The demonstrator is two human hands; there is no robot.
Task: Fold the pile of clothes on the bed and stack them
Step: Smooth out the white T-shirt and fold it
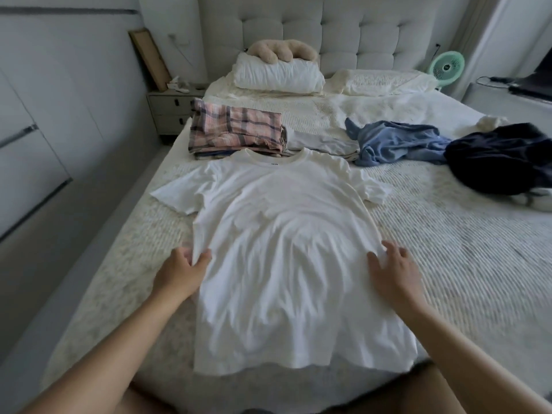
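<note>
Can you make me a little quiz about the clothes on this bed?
1. True or false: the white T-shirt lies spread flat with its collar pointing toward the pillows.
2. Which hand pinches the shirt's edge? A) left hand B) right hand C) neither
3. Fill in: the folded garment on top of the stack beyond the collar is the pink ____ one.

Key:
1. True.
2. A. The right hand lies with fingers spread at the shirt's other edge.
3. Plaid. The blue garment and the dark garment are still unfolded.
</note>
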